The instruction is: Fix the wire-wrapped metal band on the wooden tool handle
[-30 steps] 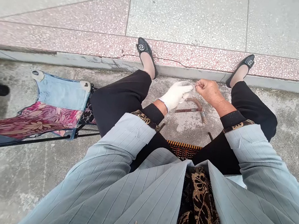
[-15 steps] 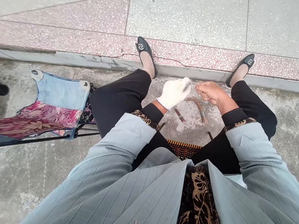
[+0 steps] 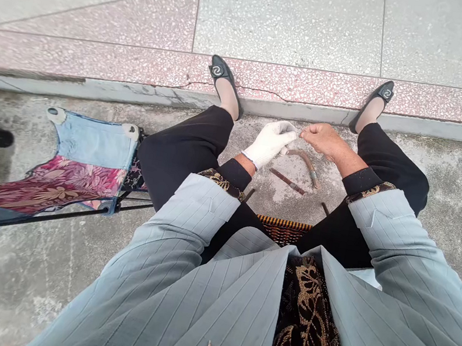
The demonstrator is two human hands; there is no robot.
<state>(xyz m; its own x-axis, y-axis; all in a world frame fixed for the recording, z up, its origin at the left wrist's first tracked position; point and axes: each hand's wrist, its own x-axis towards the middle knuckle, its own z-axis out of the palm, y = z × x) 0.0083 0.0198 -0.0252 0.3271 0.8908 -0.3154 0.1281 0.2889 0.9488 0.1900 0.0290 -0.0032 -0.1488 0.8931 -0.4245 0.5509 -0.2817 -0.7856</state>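
Observation:
My left hand (image 3: 268,143), in a white cotton glove, and my bare right hand (image 3: 324,141) reach toward each other above the concrete, fingertips almost meeting. Anything pinched between them is too small to tell. Just below lie a curved rusty metal bar (image 3: 304,164) and a straight rusty rod (image 3: 287,180), neither touched by my hands. Both hands are held out between my knees, over my black trousers (image 3: 185,153).
Two short rusty stubs (image 3: 325,209) stand near a woven rattan seat edge (image 3: 283,231) below my hands. A patchwork fabric folding chair (image 3: 94,144) stands at the left. Ahead, a low concrete kerb (image 3: 242,104) runs below a terrazzo step, with my black shoes (image 3: 222,69) against it.
The straight rusty rod has turned and now slopes down to the right. My gloved hand has swung back toward my right fingertips after moving slightly apart.

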